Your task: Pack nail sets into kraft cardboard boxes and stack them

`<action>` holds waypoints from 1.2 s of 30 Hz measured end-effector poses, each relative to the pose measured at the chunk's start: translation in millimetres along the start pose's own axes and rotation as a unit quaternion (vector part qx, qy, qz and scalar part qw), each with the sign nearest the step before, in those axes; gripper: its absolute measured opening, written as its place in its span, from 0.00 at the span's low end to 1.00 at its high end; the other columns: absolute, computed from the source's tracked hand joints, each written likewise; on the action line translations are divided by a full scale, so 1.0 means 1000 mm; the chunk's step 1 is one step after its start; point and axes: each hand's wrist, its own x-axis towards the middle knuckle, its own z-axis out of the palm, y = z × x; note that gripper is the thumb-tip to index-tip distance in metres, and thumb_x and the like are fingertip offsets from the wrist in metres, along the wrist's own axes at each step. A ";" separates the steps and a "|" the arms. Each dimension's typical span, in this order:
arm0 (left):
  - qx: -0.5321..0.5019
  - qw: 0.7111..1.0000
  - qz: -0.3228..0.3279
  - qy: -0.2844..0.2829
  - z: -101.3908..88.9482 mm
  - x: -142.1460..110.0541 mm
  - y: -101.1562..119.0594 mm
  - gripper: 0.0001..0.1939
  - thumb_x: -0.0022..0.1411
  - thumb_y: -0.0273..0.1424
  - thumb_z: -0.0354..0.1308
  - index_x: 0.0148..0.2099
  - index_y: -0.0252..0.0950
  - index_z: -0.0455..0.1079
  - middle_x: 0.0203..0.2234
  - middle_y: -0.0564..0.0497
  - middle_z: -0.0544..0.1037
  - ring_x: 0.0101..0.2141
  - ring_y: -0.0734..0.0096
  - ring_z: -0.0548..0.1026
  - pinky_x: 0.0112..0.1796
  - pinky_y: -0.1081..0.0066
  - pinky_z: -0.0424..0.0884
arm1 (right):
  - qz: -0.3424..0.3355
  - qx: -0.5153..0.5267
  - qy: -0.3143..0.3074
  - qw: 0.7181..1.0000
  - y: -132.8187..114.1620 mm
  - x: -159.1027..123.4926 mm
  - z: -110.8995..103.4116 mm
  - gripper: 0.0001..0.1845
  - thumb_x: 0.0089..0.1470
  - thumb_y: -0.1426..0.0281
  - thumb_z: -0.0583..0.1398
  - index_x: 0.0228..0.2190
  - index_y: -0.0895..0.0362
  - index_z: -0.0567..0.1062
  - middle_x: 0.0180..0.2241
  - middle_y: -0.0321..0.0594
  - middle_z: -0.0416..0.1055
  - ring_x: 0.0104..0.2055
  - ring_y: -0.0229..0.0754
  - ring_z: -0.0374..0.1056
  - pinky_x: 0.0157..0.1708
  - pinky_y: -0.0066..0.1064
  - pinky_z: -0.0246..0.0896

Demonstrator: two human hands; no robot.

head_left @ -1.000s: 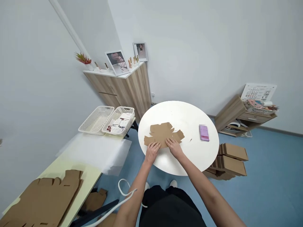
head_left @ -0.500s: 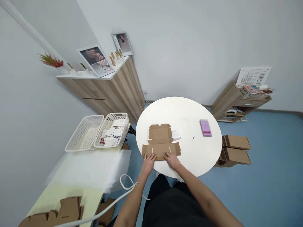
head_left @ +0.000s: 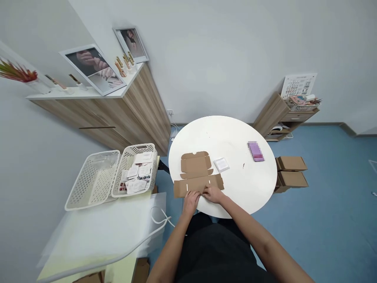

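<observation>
In the head view, the small clear square packet point(head_left: 221, 164) now lies a little apart from the flat cardboard mailer blank point(head_left: 196, 173) instead of tucked against it, and the left hand point(head_left: 191, 202) and right hand point(head_left: 212, 193) sit closer together on the blank's near panel, though I cannot tell whether either grip is pinching the board or only pressing it. The blank lies at the near rim of the round white bench point(head_left: 226, 133), with bare bench open toward the pink packet point(head_left: 255, 151).
</observation>
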 end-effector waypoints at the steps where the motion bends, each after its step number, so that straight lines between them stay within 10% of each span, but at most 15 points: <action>1: -0.004 1.000 -0.005 -0.002 0.000 -0.002 -0.002 0.14 0.70 0.30 0.45 0.45 0.41 0.73 0.42 0.50 0.80 0.44 0.66 0.76 0.57 0.56 0.62 | 0.022 0.023 0.022 0.999 0.001 0.003 -0.001 0.11 0.60 0.67 0.56 0.36 0.56 0.78 0.40 0.44 0.71 0.46 0.45 0.66 0.48 0.35 0.61; 8: -0.015 0.999 -0.030 -0.004 -0.002 -0.012 0.001 0.13 0.69 0.28 0.47 0.44 0.41 0.73 0.40 0.50 0.80 0.42 0.67 0.77 0.56 0.57 0.63 | 0.211 0.044 0.238 0.947 0.019 0.040 -0.018 0.21 0.52 0.71 0.56 0.49 0.59 0.67 0.51 0.50 0.66 0.54 0.50 0.60 0.55 0.41 0.56; 17: -0.023 0.996 -0.051 -0.066 -0.007 -0.007 0.008 0.14 0.69 0.27 0.46 0.44 0.41 0.74 0.40 0.52 0.79 0.43 0.68 0.75 0.60 0.56 0.58 | 0.368 0.290 0.251 0.847 0.035 0.085 -0.024 0.30 0.51 0.67 0.57 0.55 0.59 0.59 0.40 0.46 0.75 0.38 0.46 0.72 0.34 0.31 0.65; 23: 0.002 0.996 -0.045 -0.077 -0.011 0.007 0.006 0.14 0.69 0.27 0.47 0.43 0.40 0.75 0.52 0.48 0.74 0.54 0.63 0.70 0.60 0.52 0.58 | 0.347 0.269 0.205 0.875 0.038 0.077 -0.025 0.13 0.54 0.64 0.56 0.40 0.55 0.72 0.37 0.41 0.77 0.37 0.43 0.71 0.35 0.30 0.64; 29: 0.105 0.992 0.025 -0.067 -0.034 0.034 0.008 0.12 0.65 0.30 0.54 0.49 0.39 0.73 0.69 0.45 0.48 0.68 0.48 0.41 0.63 0.38 0.41 | 0.314 0.327 0.198 0.869 0.041 0.069 -0.030 0.14 0.54 0.65 0.56 0.40 0.56 0.75 0.40 0.41 0.78 0.39 0.43 0.72 0.39 0.32 0.66; 33: 0.157 0.984 -0.001 -0.088 -0.047 0.062 0.000 0.50 0.53 0.42 0.66 0.71 0.39 0.45 0.70 0.38 0.38 0.68 0.42 0.34 0.62 0.36 0.33 | 0.290 0.335 0.180 0.878 0.041 0.071 -0.037 0.14 0.54 0.67 0.56 0.40 0.57 0.76 0.40 0.42 0.78 0.38 0.43 0.73 0.38 0.31 0.67; 36: 0.159 0.979 -0.026 -0.124 -0.042 0.072 -0.010 0.61 0.48 0.46 0.68 0.72 0.36 0.35 0.70 0.36 0.41 0.68 0.41 0.37 0.63 0.39 0.33 | 0.284 0.302 0.172 0.893 0.040 0.072 -0.042 0.10 0.54 0.68 0.57 0.36 0.57 0.77 0.36 0.41 0.78 0.36 0.42 0.72 0.35 0.30 0.66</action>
